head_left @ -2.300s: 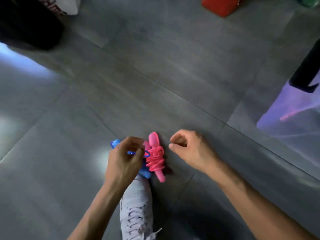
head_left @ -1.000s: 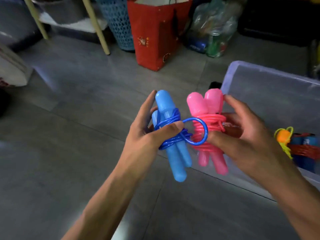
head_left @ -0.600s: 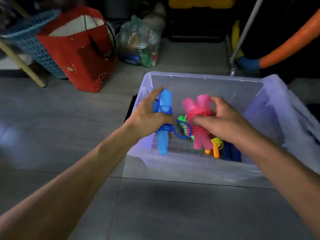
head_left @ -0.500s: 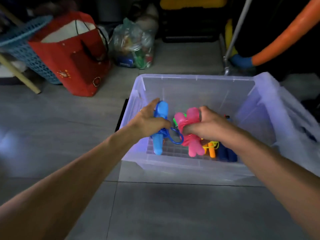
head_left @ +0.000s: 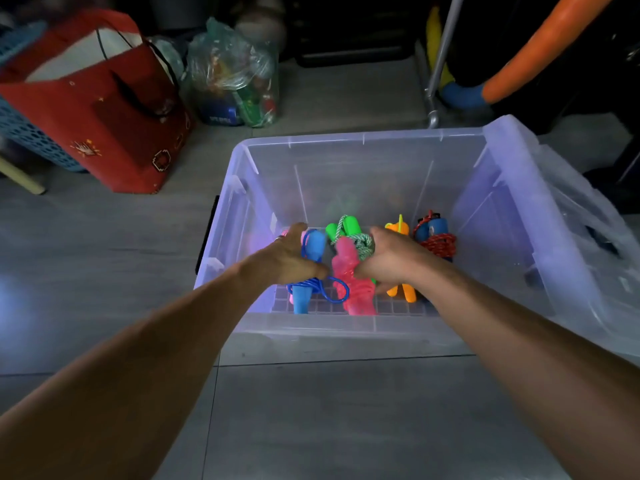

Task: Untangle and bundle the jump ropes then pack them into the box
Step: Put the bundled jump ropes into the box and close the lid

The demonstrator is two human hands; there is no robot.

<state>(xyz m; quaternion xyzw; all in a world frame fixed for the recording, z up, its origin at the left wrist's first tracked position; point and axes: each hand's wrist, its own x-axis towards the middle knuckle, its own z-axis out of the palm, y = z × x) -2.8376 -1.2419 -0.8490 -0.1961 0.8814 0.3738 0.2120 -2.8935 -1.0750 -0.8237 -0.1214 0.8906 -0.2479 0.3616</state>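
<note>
A clear plastic box point(head_left: 349, 325) stands on the grey floor. Both my hands reach down into it. My left hand point(head_left: 287, 259) grips a bundled blue jump rope point(head_left: 313, 247), whose cord loop sticks out to the right. My right hand point(head_left: 391, 259) grips a bundled pink jump rope point(head_left: 349, 271) beside it. Both bundles are low in the box, near its gridded bottom. Further bundles lie in the box: a green one point(head_left: 346, 226), an orange one point(head_left: 398, 292) and a dark blue one wound with red cord point(head_left: 436, 237).
A red paper bag point(head_left: 104, 109) and a blue basket point(head_left: 24, 133) stand at the back left. A clear bag of items point(head_left: 235, 77) sits behind the box. An orange foam tube point(head_left: 540, 46) and a metal pole point(head_left: 441, 60) are at the back right.
I lifted the blue and pink bundles off the floor, one in each hand, carried them over the box and lowered them down to its bottom.
</note>
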